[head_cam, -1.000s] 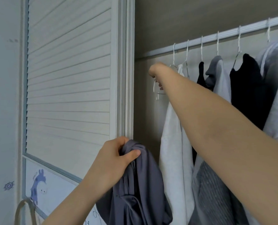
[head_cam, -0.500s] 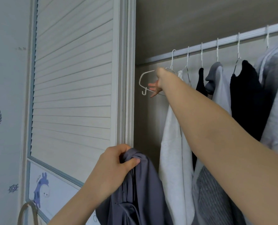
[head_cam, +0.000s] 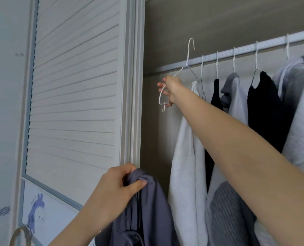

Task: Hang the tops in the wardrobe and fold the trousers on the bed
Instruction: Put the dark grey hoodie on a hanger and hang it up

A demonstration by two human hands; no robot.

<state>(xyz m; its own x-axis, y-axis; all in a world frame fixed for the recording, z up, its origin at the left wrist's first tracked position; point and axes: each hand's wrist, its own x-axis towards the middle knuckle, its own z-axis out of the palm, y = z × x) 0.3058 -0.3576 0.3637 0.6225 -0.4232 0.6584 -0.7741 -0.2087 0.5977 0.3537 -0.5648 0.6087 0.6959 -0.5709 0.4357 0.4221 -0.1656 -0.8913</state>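
Right hand (head_cam: pixel 172 89) — fingers grip white hanger (head_cam: pixel 181 70) | left hand (head_cam: pixel 115 194) — clutches grey top (head_cam: pixel 147 219)

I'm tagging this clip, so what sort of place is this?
Probably a bedroom wardrobe: a clothes rail hung with tops on wire hangers, a louvred sliding door, and cartoon wall stickers.

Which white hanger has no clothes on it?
The bare white wire hanger gripped by the right hand, its hook lifted above the wardrobe rail; the others carry tops.
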